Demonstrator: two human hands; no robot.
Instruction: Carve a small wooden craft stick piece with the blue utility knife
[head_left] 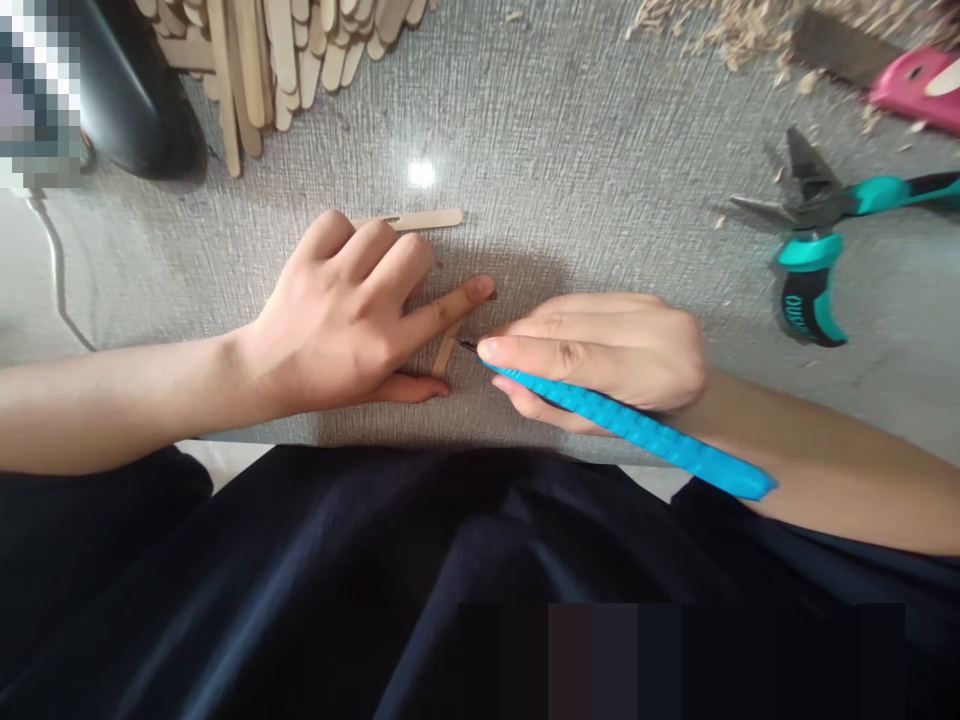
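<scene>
The person sits close to the grey worktop point(600, 150), and the work in hand is a cut in a small stick point(446, 350). This stick lies near the front edge, between the two hands. It is slanted, and most of it is hidden under the left hand point(341, 315). That hand lies flat on it with the grip spread, not closed on anything. The index finger points to 3 o'clock over the upper end, and the thumb rests by the lower end.

The right hand point(607, 355) comes in from 4 o'clock. Its grip is pinching a blue knife point(637, 430) like a pen, with the index finger laid along the top. The blade tip seems to touch the right edge of the stick, just beside the left index finger.

In my opinion the cut goes well if the left hand presses straight down, so the stick cannot turn. The blade should be drawn away from that finger, in several light passes rather than one strong push. The finger is very near the blade, and a slip there is the danger I see.

A spare stick point(427, 219) lies at 12 o'clock from the left hand. There is a pile point(277, 50) of sticks at 11 o'clock, teal cutters point(817, 250) at 2 o'clock, and shavings point(735, 35) far off at 1 o'clock.
</scene>
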